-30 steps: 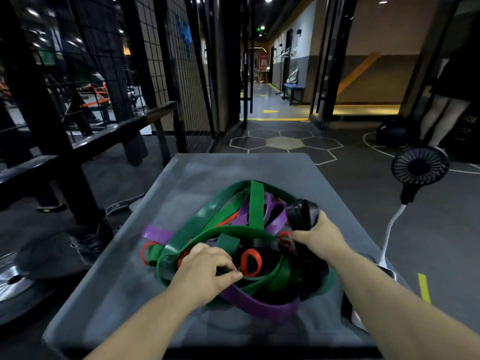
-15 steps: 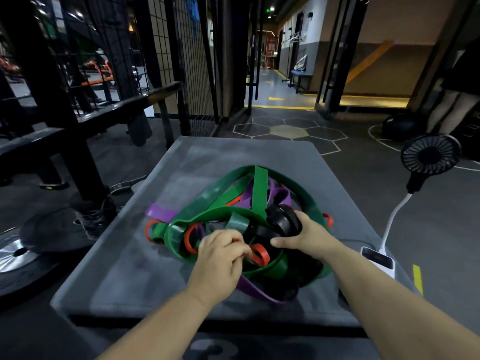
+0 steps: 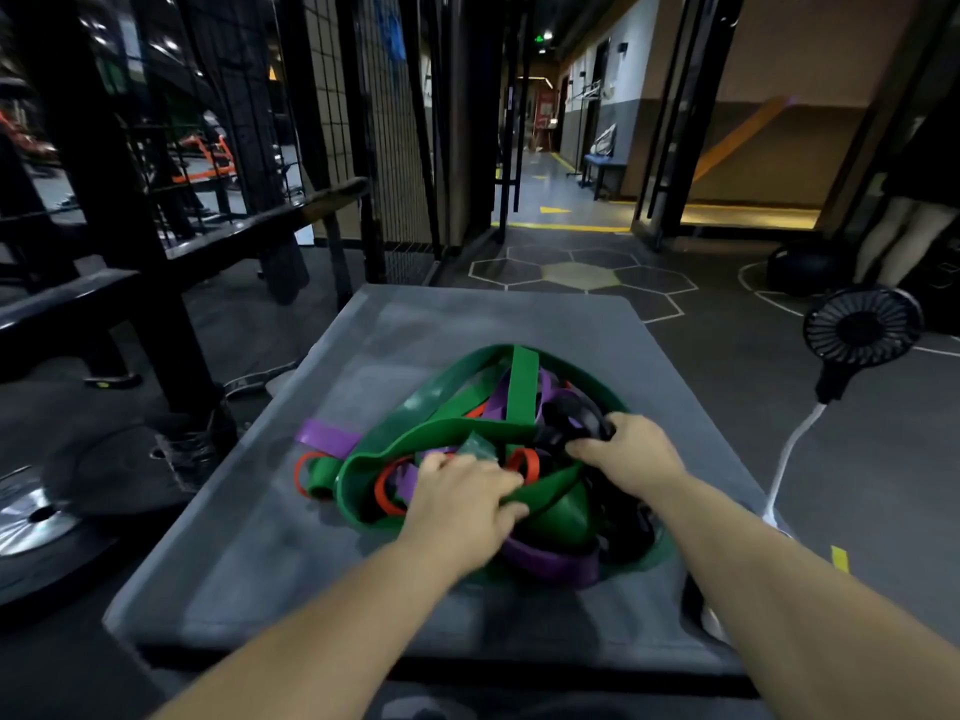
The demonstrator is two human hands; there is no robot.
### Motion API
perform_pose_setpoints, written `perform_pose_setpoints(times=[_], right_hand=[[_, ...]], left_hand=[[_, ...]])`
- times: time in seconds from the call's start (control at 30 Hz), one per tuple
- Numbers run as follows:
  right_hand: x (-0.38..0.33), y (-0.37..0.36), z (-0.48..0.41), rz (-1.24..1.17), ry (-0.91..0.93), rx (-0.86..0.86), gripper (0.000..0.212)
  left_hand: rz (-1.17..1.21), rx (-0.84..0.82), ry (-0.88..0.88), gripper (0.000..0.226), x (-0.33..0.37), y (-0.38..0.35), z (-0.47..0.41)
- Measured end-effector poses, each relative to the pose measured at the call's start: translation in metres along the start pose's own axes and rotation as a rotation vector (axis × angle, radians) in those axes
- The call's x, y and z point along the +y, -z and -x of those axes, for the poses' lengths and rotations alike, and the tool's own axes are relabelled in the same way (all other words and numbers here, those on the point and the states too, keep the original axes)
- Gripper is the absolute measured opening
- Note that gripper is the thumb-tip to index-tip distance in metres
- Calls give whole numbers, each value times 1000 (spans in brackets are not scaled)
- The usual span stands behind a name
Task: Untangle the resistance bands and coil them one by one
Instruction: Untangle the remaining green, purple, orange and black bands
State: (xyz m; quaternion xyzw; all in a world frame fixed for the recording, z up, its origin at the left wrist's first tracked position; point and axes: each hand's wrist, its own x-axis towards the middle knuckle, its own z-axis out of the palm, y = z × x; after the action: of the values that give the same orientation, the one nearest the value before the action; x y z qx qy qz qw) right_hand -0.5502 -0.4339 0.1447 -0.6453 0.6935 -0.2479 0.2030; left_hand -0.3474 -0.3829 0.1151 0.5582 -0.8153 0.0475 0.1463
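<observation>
A knot of resistance bands lies on the grey padded platform (image 3: 291, 553): wide green bands (image 3: 447, 407), purple bands (image 3: 327, 438), thin red bands (image 3: 301, 475) and a black band (image 3: 574, 420). My left hand (image 3: 462, 504) sits on the near middle of the pile, thumb and fingers curled round a green band. My right hand (image 3: 631, 459) grips the coiled part of the black band at the pile's right side. Much of the black band is buried under the green ones.
A small black fan (image 3: 862, 330) on a white stalk stands off the platform's right edge. Black rack frames (image 3: 104, 200) and a weight plate (image 3: 31, 517) crowd the left. A person's legs (image 3: 909, 241) stand at the far right. The platform's far half is bare.
My right hand has brought the black coil down and inward, into the pile. My left hand has shifted from the red loop onto a green band. The camera has tilted.
</observation>
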Motion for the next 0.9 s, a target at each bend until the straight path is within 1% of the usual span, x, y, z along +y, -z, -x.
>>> perform_pose_setpoints(times=[0.1,0.2,0.27,0.33,0.4,0.47,0.5,0.53,0.6,0.63,0.67,0.7,0.77,0.8,0.87,0.9], right_hand=[[-23,29,-16,-67,-17,67,26],[-56,67,-34,-172,-21,208,34],[-83,99,-45,-312,-10,347,40],[-113,133,-49,-508,28,443,47],[-141,165,-49,-649,97,501,43],[-161,191,-49,-714,147,525,37],[-166,200,-49,-730,156,512,40],[-168,205,-51,-726,144,480,47],[-165,202,-53,-691,97,368,70],[-160,196,-53,-669,52,308,83],[-152,187,-55,-640,14,259,92],[-143,177,-55,-614,-7,223,92],[-124,156,-54,-543,-41,165,84],[-114,146,-54,-505,-62,148,85],[-96,130,-55,-489,-107,141,86],[-88,126,-54,-511,-118,155,82]], left_hand=[[-29,42,-3,38,-11,40,-44],[53,93,16,38,-19,99,-95],[45,176,-15,34,-20,148,-128],[31,290,-76,25,-18,202,-155],[39,394,-137,21,-16,250,-171],[47,481,-182,23,-17,282,-178],[79,491,-179,26,-19,289,-178],[130,475,-159,30,-21,291,-176],[214,415,-104,40,-28,281,-170],[217,374,-85,42,-34,269,-167],[208,324,-73,41,-41,255,-165],[198,270,-58,38,-49,240,-163],[205,168,-4,30,-62,209,-157],[230,123,29,30,-68,194,-153],[296,81,93,31,-77,174,-143],[321,79,120,31,-83,168,-139]])
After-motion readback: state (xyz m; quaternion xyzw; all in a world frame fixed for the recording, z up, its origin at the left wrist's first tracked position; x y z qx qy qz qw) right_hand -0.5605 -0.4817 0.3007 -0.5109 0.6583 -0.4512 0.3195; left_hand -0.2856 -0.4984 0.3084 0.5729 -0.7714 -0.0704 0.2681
